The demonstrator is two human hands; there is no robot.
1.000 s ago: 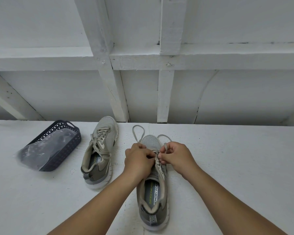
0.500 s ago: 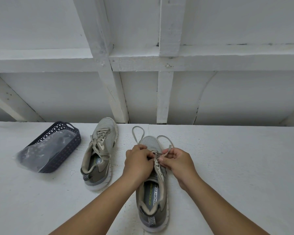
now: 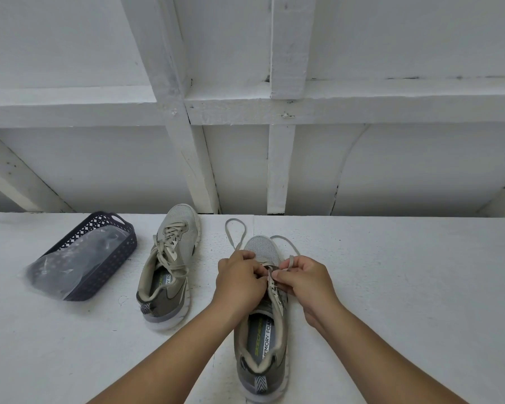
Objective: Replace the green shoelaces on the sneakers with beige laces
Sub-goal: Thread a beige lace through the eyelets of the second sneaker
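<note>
A sneaker [image 3: 261, 322] is seen on a white table [image 3: 405, 301], directly beneath both hands. A beige lace [image 3: 287, 265] is pinched by the right hand [image 3: 305, 282]; the left hand [image 3: 241, 279] is curled at the eyelets, gripping the lace's other side. Lacing of the lower eyelets appears under way; feeding a lace end through the next eyelet is judged next. A second, laced sneaker [image 3: 169, 266] and a dark basket [image 3: 99, 255] lie left of the hands.

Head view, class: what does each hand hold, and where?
Both hands pinch the beige lace near the lower eyelets of the near sneaker: left hand, right hand.
</note>
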